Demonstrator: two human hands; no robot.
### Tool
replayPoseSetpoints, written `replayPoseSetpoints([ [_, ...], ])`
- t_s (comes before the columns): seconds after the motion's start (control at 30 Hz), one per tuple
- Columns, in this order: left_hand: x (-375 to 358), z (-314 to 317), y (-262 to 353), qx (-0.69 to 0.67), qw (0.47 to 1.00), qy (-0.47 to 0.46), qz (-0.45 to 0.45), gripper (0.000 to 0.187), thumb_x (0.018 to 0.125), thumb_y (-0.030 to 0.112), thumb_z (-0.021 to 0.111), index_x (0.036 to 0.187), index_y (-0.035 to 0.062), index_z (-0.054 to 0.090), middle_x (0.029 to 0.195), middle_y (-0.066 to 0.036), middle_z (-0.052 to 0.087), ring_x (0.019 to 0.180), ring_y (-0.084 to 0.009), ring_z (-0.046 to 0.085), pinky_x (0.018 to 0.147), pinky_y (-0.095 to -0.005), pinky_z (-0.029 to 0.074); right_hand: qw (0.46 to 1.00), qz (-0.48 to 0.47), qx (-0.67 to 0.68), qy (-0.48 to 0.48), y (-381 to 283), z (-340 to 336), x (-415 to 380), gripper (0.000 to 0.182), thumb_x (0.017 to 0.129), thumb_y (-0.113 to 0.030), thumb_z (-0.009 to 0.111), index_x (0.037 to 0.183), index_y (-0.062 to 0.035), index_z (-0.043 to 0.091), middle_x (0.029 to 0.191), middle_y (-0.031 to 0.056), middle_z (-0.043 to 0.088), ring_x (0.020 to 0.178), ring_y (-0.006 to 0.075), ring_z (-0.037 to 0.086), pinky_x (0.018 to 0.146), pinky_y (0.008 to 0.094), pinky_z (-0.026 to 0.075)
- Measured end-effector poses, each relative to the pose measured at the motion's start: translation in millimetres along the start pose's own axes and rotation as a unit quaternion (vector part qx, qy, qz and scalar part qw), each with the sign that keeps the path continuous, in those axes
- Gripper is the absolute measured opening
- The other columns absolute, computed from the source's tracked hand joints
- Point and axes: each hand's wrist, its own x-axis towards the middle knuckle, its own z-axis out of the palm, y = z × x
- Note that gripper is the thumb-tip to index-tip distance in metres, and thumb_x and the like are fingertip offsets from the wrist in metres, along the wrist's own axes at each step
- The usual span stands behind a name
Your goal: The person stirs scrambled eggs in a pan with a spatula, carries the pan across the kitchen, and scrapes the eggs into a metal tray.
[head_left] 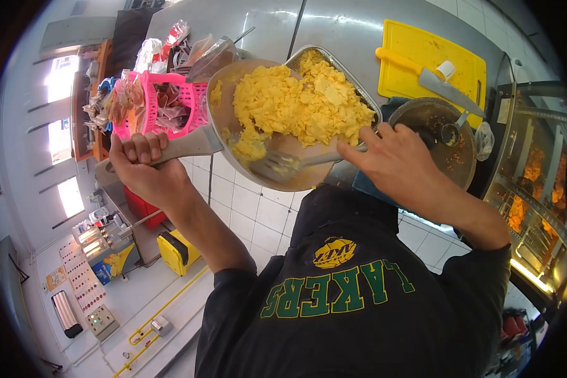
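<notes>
My left hand [148, 154] is wrapped around the long handle of a frying pan [217, 120]. The pan is tilted, its far right side over a rectangular metal tray [360, 88]. Yellow scrambled eggs [277, 101] lie in a heap across the pan and into the tray. In my right hand [394, 148] is the handle of a metal spatula [277, 165], seemingly slotted, its head low in the pan against the eggs. Bits of egg cling to the spatula and the pan's surface. The eggs hide part of the tray.
On the steel counter [340, 31] lies a yellow cutting board [409, 50] with a yellow-handled knife [444, 88]. A large pot [447, 164] holding a ladle [451, 133] stands at right, near a lit glass cabinet [535, 183]. Pink baskets [146, 104] with bagged items are at left.
</notes>
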Motion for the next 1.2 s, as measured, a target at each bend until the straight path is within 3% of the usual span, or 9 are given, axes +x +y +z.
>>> replayPoseSetpoints([
  [0.13, -2, 1, -4, -0.002, 1.0, -0.014, -0.006, 0.035, 0.092, 0.019, 0.05, 0.062, 0.015, 0.031, 0.05, 0.003, 0.027, 0.045, -0.0081, 0.025, 0.05, -0.0263, 0.028, 0.998, 0.03, 0.032, 0.052, -20, 19, 6, 0.044, 0.077, -0.008, 0.057, 0.12, -0.0147, 0.054, 0.08, 0.007, 0.056, 0.07, 0.0224, 0.06, 0.058, 0.0332, 0.045],
  [0.27, -6, -3, -10, -0.001, 1.0, -0.001, -0.015, 0.037, 0.092, 0.017, 0.05, 0.06, 0.0156, 0.032, 0.048, 0.004, 0.025, 0.043, -0.0088, 0.026, 0.05, -0.0272, 0.029, 0.996, 0.066, 0.04, 0.037, -9, 26, 20, 0.038, 0.078, -0.01, 0.056, 0.116, -0.0147, 0.056, 0.081, 0.0064, 0.057, 0.072, 0.0236, 0.061, 0.057, 0.0346, 0.045],
  [0.33, -5, -5, -10, -0.003, 1.0, 0.0, -0.012, 0.037, 0.091, 0.017, 0.05, 0.06, 0.0156, 0.032, 0.048, 0.004, 0.025, 0.043, -0.0089, 0.026, 0.05, -0.0271, 0.029, 0.99, 0.006, 0.066, 0.122, 16, 29, 18, 0.029, 0.079, -0.012, 0.055, 0.108, -0.0144, 0.059, 0.078, 0.005, 0.057, 0.072, 0.0238, 0.062, 0.056, 0.0353, 0.045],
  [0.37, -5, -7, -10, -0.006, 1.0, -0.003, -0.016, 0.035, 0.091, 0.018, 0.05, 0.062, 0.0152, 0.031, 0.05, 0.004, 0.026, 0.045, -0.0085, 0.026, 0.05, -0.0265, 0.029, 0.991, -0.004, 0.087, 0.1, 27, 15, 15, 0.019, 0.08, -0.013, 0.055, 0.098, -0.0139, 0.061, 0.073, 0.0043, 0.057, 0.071, 0.0239, 0.062, 0.056, 0.0367, 0.045],
  [0.5, -6, -7, -8, -0.003, 1.0, 0.011, -0.02, 0.034, 0.091, 0.019, 0.05, 0.063, 0.0149, 0.031, 0.051, 0.003, 0.027, 0.046, -0.008, 0.026, 0.05, -0.0259, 0.029, 0.996, -0.045, 0.069, -0.035, 47, -23, 1, 0.017, 0.08, -0.017, 0.057, 0.096, -0.0147, 0.064, 0.067, 0.005, 0.057, 0.068, 0.0241, 0.061, 0.056, 0.0377, 0.044],
  [0.63, -3, -10, -7, -0.018, 0.999, -0.004, -0.028, 0.034, 0.091, 0.019, 0.051, 0.063, 0.0149, 0.031, 0.051, 0.003, 0.027, 0.046, -0.0079, 0.026, 0.05, -0.0258, 0.029, 0.988, -0.05, 0.145, -0.036, 31, -3, 14, 0.013, 0.082, -0.017, 0.057, 0.093, -0.0126, 0.064, 0.069, 0.0092, 0.059, 0.07, 0.0288, 0.061, 0.06, 0.0423, 0.045],
  [0.8, -10, 0, -3, -0.005, 1.0, -0.004, -0.03, 0.035, 0.091, 0.019, 0.051, 0.063, 0.015, 0.031, 0.05, 0.003, 0.028, 0.046, -0.0079, 0.026, 0.051, -0.0261, 0.029, 0.952, 0.022, 0.287, 0.1, 10, 40, 40, 0.018, 0.09, -0.024, 0.051, 0.099, -0.0108, 0.061, 0.072, 0.0124, 0.062, 0.071, 0.0314, 0.062, 0.059, 0.0445, 0.045],
  [0.93, -13, -3, -2, 0.003, 0.999, -0.021, -0.033, 0.035, 0.091, 0.018, 0.051, 0.063, 0.0151, 0.031, 0.05, 0.003, 0.028, 0.046, -0.008, 0.027, 0.051, -0.0263, 0.029, 0.94, 0.084, 0.316, 0.101, -11, 48, 51, 0.024, 0.092, -0.025, 0.05, 0.107, -0.0101, 0.061, 0.072, 0.0141, 0.062, 0.069, 0.0335, 0.061, 0.059, 0.0459, 0.045],
  [1.2, -17, -3, -4, -0.011, 0.999, -0.028, -0.031, 0.035, 0.092, 0.018, 0.05, 0.064, 0.0149, 0.03, 0.052, 0.003, 0.026, 0.048, -0.0087, 0.027, 0.053, -0.0265, 0.029, 0.932, 0.165, 0.316, 0.062, 3, 50, 62, 0.022, 0.094, -0.024, 0.047, 0.096, -0.0068, 0.061, 0.074, 0.0183, 0.063, 0.071, 0.0371, 0.061, 0.064, 0.0455, 0.047],
])
